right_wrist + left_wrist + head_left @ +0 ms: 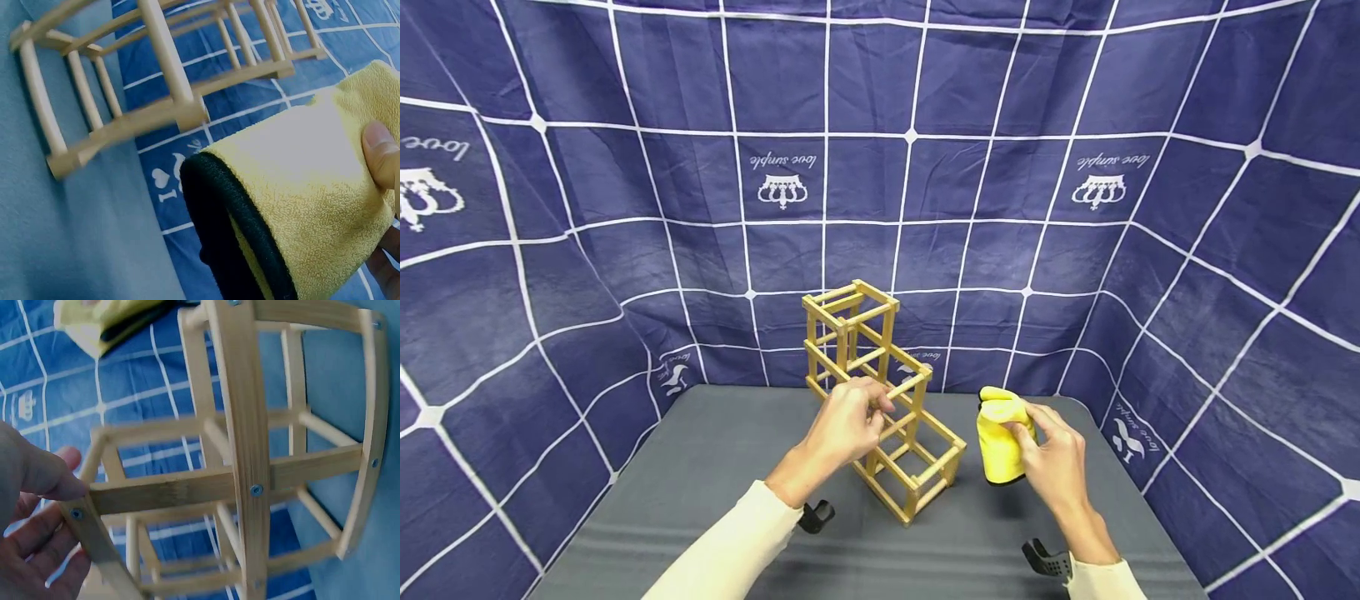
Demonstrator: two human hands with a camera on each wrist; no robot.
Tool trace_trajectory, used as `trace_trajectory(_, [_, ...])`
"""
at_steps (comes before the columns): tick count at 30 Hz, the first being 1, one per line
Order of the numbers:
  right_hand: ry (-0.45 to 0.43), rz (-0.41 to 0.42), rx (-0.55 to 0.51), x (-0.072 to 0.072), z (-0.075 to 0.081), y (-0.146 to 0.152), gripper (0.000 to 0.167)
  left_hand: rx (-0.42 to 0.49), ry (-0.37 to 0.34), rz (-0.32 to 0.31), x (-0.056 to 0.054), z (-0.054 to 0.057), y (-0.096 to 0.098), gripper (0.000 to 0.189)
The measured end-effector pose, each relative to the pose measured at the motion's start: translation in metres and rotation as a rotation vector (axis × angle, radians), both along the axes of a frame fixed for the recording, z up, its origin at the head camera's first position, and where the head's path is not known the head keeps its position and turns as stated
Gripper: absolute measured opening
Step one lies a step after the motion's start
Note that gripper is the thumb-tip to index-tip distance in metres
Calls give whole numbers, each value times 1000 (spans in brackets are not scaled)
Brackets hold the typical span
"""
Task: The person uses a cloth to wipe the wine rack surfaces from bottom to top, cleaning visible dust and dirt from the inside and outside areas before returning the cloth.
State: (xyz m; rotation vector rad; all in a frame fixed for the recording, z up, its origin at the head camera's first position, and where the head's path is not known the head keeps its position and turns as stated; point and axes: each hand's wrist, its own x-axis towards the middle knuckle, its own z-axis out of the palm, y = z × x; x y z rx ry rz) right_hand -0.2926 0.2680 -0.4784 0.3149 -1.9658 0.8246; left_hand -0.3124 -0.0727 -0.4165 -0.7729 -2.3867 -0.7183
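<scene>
A stepped wooden rack (917,379) of slim bars stands at the middle of the grey table. My left hand (850,417) grips it at a corner of its middle tier. In the left wrist view the thumb (65,484) lies on the end of a rail, with the other fingers curled below beside the screwed joint. My right hand (1056,458) pinches a folded yellow towel (1000,437) with black edging, held up to the right of the rack. The right wrist view shows the thumb (381,153) pressed on the terry face of the towel, its folded, dark-edged end facing the rack.
A dark blue cloth with white grid lines (865,183) hangs behind the table (715,483) and along both sides. Black straps (816,517) show at both wrists. The rack's lowest tier reaches toward the front, between the hands.
</scene>
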Motion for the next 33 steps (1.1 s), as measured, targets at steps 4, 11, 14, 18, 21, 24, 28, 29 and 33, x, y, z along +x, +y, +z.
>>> trace_trajectory(4, [-1,16,14,2,-5,-8,39,1,-39,-37,-6,1,-27,31])
trace_trajectory(11, [0,59,54,11,-11,-22,42,-3,-26,-107,-20,-1,-56,42])
trace_trajectory(14, [21,97,62,13,-11,-31,44,3,-10,-113,-26,-2,-63,45])
trace_trajectory(18, [53,164,86,15,-12,-44,47,9,37,-122,-30,-5,-68,47])
trace_trajectory(21, [58,223,100,17,-14,-51,49,26,150,-147,-26,-13,-69,46])
trace_trajectory(24, [62,273,120,20,-16,-58,51,71,288,-195,-15,-29,-74,41])
trace_trajectory(28, [96,339,159,22,-19,-66,49,93,319,-309,0,-58,-87,31])
trace_trajectory(29, [110,359,172,23,-20,-69,45,85,297,-338,3,-65,-90,29])
trace_trajectory(33, [169,415,247,25,-24,-78,32,55,215,-426,8,-86,-96,25])
